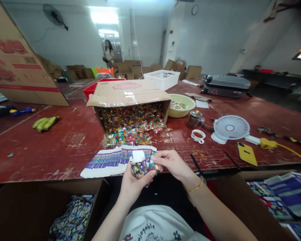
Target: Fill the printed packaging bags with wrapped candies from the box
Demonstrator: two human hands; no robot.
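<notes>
My left hand (pixel 133 184) is closed around a small purple printed box (pixel 139 168), its white top flap standing up. Beside the box's upper right, my right hand (pixel 172 164) pinches a small clear packet of colourful candy (pixel 153 164). Just beyond both hands, a fanned row of flat purple-and-white boxes (pixel 107 161) lies on the table edge. Behind that row, a large cardboard carton (pixel 130 90) rests on its side, and many colourful candy packets (pixel 130 136) spill from its opening.
A yellow bowl (pixel 182 112), tea cup (pixel 198 136), white fan (pixel 230 128) and yellow phone (pixel 247 154) sit rightward on the red table (pixel 72 144). Bananas (pixel 45 123) lie left. Below the table edge, an open carton holds purple packs (pixel 72 217). A person (pixel 108 53) stands far back.
</notes>
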